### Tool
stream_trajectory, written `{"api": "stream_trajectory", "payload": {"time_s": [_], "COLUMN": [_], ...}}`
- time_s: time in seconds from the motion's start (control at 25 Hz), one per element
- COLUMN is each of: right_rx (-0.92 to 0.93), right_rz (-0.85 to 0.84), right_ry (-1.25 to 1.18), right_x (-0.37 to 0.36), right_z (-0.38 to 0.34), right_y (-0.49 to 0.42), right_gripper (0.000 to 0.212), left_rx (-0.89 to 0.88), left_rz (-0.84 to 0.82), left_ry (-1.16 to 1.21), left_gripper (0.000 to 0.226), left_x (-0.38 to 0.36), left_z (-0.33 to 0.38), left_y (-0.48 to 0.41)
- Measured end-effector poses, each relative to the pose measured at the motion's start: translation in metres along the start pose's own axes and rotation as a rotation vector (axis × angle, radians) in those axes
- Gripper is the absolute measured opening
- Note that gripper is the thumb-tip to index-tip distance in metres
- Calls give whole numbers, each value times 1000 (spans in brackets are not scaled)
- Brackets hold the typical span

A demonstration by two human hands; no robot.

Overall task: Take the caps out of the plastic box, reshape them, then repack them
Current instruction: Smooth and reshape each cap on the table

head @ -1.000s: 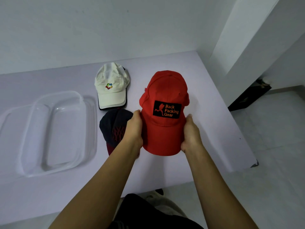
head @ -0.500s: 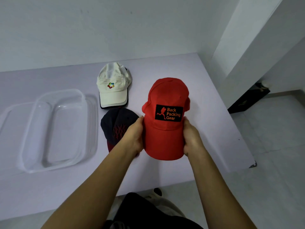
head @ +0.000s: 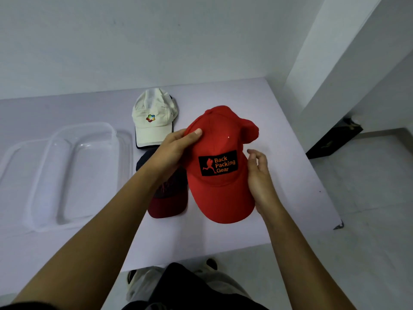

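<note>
A red cap (head: 220,137) with a black "Back Packing Gear" patch is held just above the table, brim toward me. My left hand (head: 173,151) grips the left side of its crown, thumb on top. My right hand (head: 259,175) lies against the brim's right edge with its fingers loosely spread off the fabric. A white cap (head: 154,117) lies behind on the table. A dark navy and maroon cap (head: 167,198) lies under my left forearm, partly hidden. The clear plastic box (head: 111,132) stands at the left with nothing visible in it.
The pale table (head: 201,238) ends at its front edge near my body and at its right edge beside a white wall corner. A black object (head: 333,142) sits on the floor to the right. My legs show below the table edge.
My left hand has moved from the brim's left side up to the crown. My right hand's fingers have come off the cap. The cap has tilted slightly to the right.
</note>
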State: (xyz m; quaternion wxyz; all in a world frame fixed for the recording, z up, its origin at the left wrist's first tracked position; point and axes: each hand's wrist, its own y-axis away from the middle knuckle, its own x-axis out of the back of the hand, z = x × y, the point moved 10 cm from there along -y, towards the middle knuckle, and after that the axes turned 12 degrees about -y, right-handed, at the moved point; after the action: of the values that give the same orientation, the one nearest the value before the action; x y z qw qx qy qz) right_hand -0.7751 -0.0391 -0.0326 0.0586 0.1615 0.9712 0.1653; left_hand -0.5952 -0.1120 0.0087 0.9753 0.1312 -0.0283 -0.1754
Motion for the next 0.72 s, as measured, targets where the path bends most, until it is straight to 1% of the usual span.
{"api": "stream_trajectory", "payload": {"time_s": [0.08,0.12,0.16,0.2,0.28,0.32,0.36,0.44,0.48,0.56,0.6,0.64,0.72], "right_rx": [295,430,501,474,241,146,100,86,84,109,120,120,95], "right_rz": [6,-21,-91,-196,-377,-423,-452,-484,-475,-427,-395,-371,-365], "right_ry": [167,262,321,323,173,91,47,6,-3,48,116,199,342], "right_x": [-4,-9,-18,-29,-42,-44,-45,-43,-40,-31,-26,-21,-13], "right_z": [-30,-43,-48,-46,-31,-25,-22,-24,-26,-32,-34,-33,-26], "right_y": [8,12,11,8,-1,-3,-5,-8,-10,-17,-22,-29,-42], "right_gripper": [35,37,40,42,43,42,38,31,27,18,17,20,36], "left_rx": [-13,-9,-2,10,11,6,-1,-15,-23,-39,-36,-28,7], "left_rz": [23,21,3,-15,-45,-51,-46,-35,-33,-19,1,28,80], "left_ry": [117,119,100,76,101,141,183,206,134,-154,-289,-386,-472], "left_gripper": [25,23,23,25,32,34,35,31,28,24,26,32,42], "left_x": [2,1,-2,-5,-12,-15,-15,-13,-11,-6,-2,1,4], "left_z": [-1,-4,-6,-9,-12,-12,-12,-13,-13,-13,-15,-17,-26], "left_y": [4,5,6,7,7,6,5,0,-2,-6,-8,-11,-19]}}
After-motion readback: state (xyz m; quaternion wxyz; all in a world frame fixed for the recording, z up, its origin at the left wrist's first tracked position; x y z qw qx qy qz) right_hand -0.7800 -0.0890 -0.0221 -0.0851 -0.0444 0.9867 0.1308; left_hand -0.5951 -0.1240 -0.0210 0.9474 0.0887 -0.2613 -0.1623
